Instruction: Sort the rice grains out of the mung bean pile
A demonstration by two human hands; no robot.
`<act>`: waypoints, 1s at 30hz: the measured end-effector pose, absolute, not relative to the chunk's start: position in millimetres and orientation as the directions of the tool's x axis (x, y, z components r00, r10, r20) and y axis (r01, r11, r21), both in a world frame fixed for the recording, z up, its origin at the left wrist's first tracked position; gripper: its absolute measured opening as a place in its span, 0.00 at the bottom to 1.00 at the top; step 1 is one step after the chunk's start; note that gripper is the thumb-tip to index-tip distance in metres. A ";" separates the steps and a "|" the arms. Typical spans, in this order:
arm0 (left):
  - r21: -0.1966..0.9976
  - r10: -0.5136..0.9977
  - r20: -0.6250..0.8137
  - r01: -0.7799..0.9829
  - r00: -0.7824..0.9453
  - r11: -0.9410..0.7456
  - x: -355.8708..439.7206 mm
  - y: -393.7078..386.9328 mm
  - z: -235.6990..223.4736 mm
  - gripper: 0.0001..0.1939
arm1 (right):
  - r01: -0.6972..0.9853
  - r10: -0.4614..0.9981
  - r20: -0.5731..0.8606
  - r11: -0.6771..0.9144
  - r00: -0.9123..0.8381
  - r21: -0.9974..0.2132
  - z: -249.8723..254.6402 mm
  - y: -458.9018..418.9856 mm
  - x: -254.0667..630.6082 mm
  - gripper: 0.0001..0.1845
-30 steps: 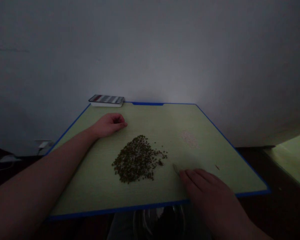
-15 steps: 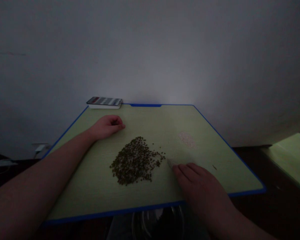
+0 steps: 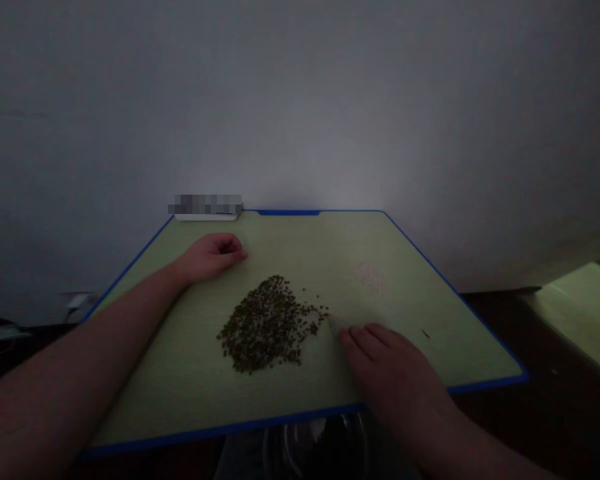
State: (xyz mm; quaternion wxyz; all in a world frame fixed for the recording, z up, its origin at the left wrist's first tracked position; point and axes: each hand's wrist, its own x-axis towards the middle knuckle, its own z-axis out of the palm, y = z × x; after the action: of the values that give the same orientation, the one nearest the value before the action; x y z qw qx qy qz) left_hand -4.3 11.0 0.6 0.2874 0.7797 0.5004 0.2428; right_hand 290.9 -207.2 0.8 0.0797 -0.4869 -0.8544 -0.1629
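Observation:
A loose heap of small dark green-brown beans or seeds (image 3: 263, 327) lies on the pale table (image 3: 300, 250), with stray ones along its right side. My right hand (image 3: 385, 360) rests to the right of the heap. Its fingers pinch a thin pale pointed tool that looks like tweezers (image 3: 336, 323), its tip by the stray seeds. Beyond the heap on the left, my left hand (image 3: 213, 256) lies on the table, fingers loosely curled, thumb toward the index finger. I see nothing inside it. Farther right is a thin patch of tiny pale grains (image 3: 371, 278).
A small dark sliver (image 3: 425, 334) lies right of my right hand. At the far left corner stands a white box (image 3: 207, 217) with a blurred-out top. Blue edging (image 3: 220, 432) rims the table; below its front edge sits a clear round container (image 3: 315, 447).
The right hand's tool has shifted slightly left, closer to the stray seeds. My left hand stays in place on the table. The whole view has moved a little.

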 end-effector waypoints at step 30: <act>0.705 0.917 0.092 0.625 0.387 -0.335 -4.5 11.8 0.3 0.15 | 0.917 0.900 0.228 0.317 -0.372 0.244 8.2 -167.1 334.2 0.21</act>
State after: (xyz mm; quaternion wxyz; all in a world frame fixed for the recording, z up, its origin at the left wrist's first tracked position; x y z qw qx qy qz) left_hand -4.5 11.8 0.3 0.2954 0.7787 0.4952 0.2472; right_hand 334.2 -167.1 8.2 0.0248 -0.5598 -0.8112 -0.1673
